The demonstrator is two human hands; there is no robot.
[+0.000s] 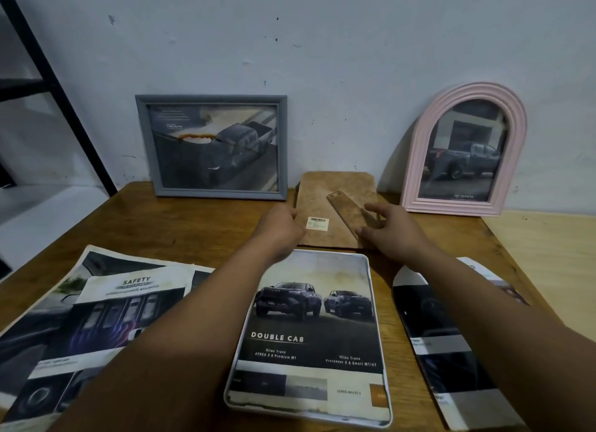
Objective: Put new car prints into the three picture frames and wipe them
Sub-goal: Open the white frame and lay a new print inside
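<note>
A brown backing board (325, 199) with a fold-out stand and a barcode sticker lies flat on the wooden table (200, 225). My left hand (280, 225) touches its left edge. My right hand (392, 226) rests its spread fingers on the stand at the right side. Just in front lies a white frame (387, 409) face-down with a "Double Cab" car print (311, 331) laid in it. A grey frame (211, 146) and a pink arched frame (464, 147), each with a truck print, lean on the wall.
Loose brochure pages (96, 318) are spread at the left of the table. A cut, curved print (442, 341) lies at the right under my forearm. A black metal shelf post (54, 86) stands at the far left. A lighter surface (545, 257) adjoins the table at right.
</note>
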